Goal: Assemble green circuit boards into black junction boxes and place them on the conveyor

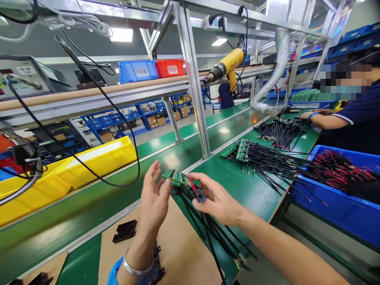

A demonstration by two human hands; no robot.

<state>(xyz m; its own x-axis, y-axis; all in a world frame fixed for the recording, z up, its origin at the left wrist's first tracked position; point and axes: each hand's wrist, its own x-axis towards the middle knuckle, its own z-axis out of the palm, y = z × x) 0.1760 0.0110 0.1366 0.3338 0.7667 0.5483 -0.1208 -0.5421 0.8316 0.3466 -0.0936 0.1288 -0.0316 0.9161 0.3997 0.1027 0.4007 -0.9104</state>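
Head view: above a flat tan rectangular board (184, 253), the left hand (154, 198) pinches a small green circuit board (178, 179) at its edge; the right hand (218, 198) grips a small dark part (201, 196) beside red wire (192, 187). On the tan board lies a black plastic piece (124, 230); right of it stands a blue plastic bin (341, 208).

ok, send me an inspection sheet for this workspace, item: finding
Surface: green bench with a tan sheet on it
Job's things: green circuit board raised above the sheet; dark piece beside it
Clutter: black part on the tan sheet
Hands: left hand at the circuit board; right hand pinching the dark piece
Cables: black cables below the hands; wired boards beyond
Surroundings: yellow power tool above; blue bin and co-worker right
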